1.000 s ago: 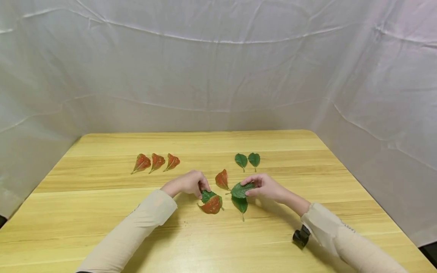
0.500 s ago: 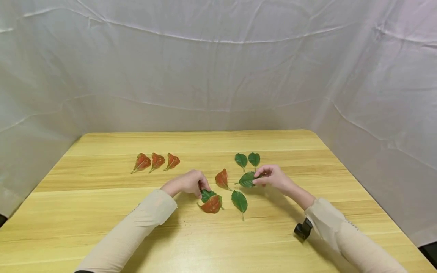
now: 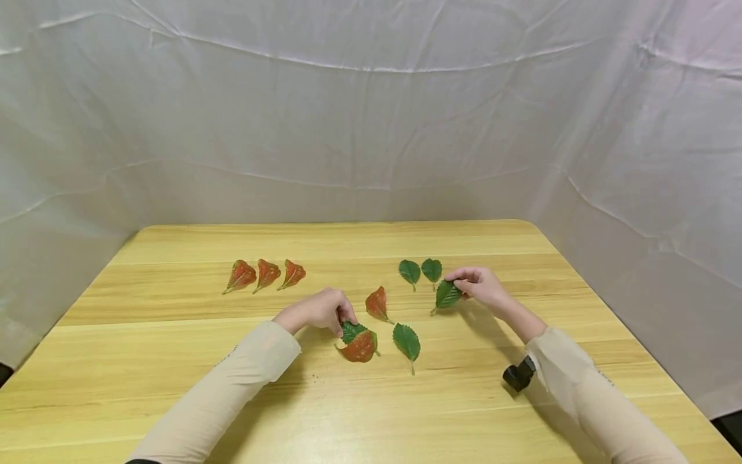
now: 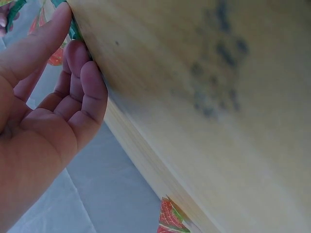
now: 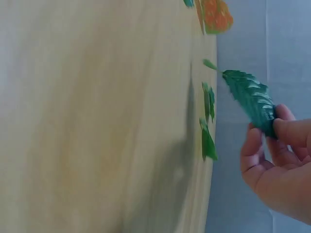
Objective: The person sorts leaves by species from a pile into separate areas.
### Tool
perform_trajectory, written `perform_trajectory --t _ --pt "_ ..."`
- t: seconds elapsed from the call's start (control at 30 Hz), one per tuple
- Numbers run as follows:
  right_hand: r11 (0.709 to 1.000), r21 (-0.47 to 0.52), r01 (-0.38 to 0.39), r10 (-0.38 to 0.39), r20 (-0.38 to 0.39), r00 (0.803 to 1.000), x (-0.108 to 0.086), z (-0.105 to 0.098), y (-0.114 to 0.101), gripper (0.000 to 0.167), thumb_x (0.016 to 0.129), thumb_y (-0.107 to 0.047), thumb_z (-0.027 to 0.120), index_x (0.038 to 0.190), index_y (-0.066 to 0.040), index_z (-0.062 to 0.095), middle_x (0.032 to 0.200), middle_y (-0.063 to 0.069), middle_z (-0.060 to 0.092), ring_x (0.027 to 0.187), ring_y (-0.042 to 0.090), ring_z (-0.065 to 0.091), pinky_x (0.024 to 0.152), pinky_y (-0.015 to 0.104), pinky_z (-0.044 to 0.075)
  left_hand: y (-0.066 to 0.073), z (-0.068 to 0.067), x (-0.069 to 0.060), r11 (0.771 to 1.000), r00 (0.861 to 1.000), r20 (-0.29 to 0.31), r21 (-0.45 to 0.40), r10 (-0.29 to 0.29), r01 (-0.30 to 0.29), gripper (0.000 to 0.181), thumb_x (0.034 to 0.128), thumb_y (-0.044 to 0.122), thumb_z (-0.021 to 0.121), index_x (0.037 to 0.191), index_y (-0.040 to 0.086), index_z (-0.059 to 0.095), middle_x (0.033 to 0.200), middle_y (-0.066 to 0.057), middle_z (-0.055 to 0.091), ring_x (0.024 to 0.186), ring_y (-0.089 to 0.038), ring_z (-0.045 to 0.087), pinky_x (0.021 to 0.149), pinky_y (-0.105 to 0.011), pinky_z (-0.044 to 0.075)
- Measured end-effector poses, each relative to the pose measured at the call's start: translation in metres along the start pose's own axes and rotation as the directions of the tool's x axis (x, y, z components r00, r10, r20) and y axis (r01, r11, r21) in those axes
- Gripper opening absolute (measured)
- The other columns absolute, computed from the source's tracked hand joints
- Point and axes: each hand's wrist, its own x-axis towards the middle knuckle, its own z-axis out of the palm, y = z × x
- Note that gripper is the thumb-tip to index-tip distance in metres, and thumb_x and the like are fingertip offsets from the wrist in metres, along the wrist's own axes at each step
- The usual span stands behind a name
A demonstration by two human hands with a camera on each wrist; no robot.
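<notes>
My right hand (image 3: 481,287) pinches a green leaf (image 3: 447,294) by its broad end, its stem pointing down and left. In the right wrist view this leaf (image 5: 250,97) is held off the tabletop between thumb and fingers. Two green leaves (image 3: 409,272) lie side by side just left of that hand. My left hand (image 3: 321,312) pinches the edge of another green leaf (image 3: 351,331), which a red leaf (image 3: 359,348) partly covers. Between the hands lie one more red leaf (image 3: 377,304) and a single green leaf (image 3: 406,341).
Three red leaves (image 3: 267,276) lie in a row at the back left of the wooden table (image 3: 371,412). Pale cloth (image 3: 348,129) hangs behind the table and at its sides. A black camera (image 3: 518,375) sits at the right wrist.
My right hand has lifted its green leaf off the middle group and moved it right and back, turning it so the stem points downward. The left hand has stayed in place.
</notes>
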Motion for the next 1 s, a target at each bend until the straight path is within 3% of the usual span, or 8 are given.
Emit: perform_trajectory --t 0.17,0.4,0.5,0.73,0.87,1.0 --pt "0.999 -0.042 -0.028 0.028 -0.003 1.000 0.007 -0.008 0.005 0.024 0.089 0.007 0.045 0.110 0.017 0.050 0.108 0.027 0.053 0.077 0.010 0.055 0.065 0.027 0.050 0.000 0.000 0.001 1.000 1.000 0.001 -0.002 -0.004 0.004 0.025 0.0630 -0.007 0.075 0.086 0.001 0.071 0.072 -0.001 0.061 0.063 -0.008 0.048 0.056 -0.018 0.043" --pt "0.996 -0.049 -0.071 0.066 -0.105 0.992 0.019 -0.013 0.009 0.033 0.084 0.006 0.055 0.115 0.015 0.048 0.075 0.010 0.062 0.061 0.016 0.056 0.060 0.030 0.051 -0.001 0.001 0.001 1.000 1.000 0.006 -0.007 -0.014 0.014 0.025 0.0633 -0.008 0.075 0.086 0.002 0.070 0.072 -0.001 0.061 0.063 -0.009 0.048 0.056 -0.019 0.043" --pt "0.997 -0.029 -0.077 0.072 -0.135 0.988 0.024 -0.016 0.010 0.035 0.083 0.006 0.057 0.116 0.015 0.048 0.073 0.010 0.063 0.058 0.018 0.058 0.059 0.032 0.051 -0.001 0.001 0.001 1.000 1.000 0.004 -0.008 -0.010 0.010 0.025 0.0631 -0.008 0.074 0.086 0.001 0.070 0.072 -0.001 0.061 0.063 -0.008 0.048 0.056 -0.019 0.043" --pt "0.994 0.015 -0.113 0.114 -0.189 0.975 0.040 -0.026 0.018 0.030 0.081 0.001 0.062 0.103 0.017 0.050 0.062 0.002 0.062 0.052 0.014 0.059 0.053 0.028 0.051 -0.001 0.001 0.001 1.000 1.000 0.001 0.014 0.002 -0.002 0.024 0.0633 -0.006 0.075 0.086 0.002 0.071 0.071 0.000 0.061 0.063 -0.007 0.047 0.056 -0.018 0.043" --pt "0.991 -0.038 -0.126 0.116 -0.206 0.972 0.045 -0.029 0.020 0.024 0.083 -0.002 0.062 0.096 0.017 0.055 0.063 0.000 0.060 0.053 0.010 0.056 0.053 0.024 0.049 -0.001 0.001 0.001 1.000 1.000 -0.001 -0.004 -0.015 0.015 0.025 0.0630 -0.007 0.075 0.086 0.002 0.071 0.071 0.000 0.061 0.063 -0.009 0.047 0.056 -0.019 0.043" --pt "0.981 -0.136 -0.136 0.106 -0.207 0.973 0.050 -0.030 0.021 0.023 0.085 -0.004 0.058 0.101 0.014 0.059 0.074 0.005 0.061 0.062 0.014 0.053 0.055 0.026 0.048 -0.001 0.001 0.001 1.000 1.000 -0.001 -0.010 -0.020 0.020 0.026 0.0629 -0.008 0.075 0.086 0.002 0.071 0.071 -0.001 0.061 0.063 -0.009 0.047 0.056 -0.019 0.043"
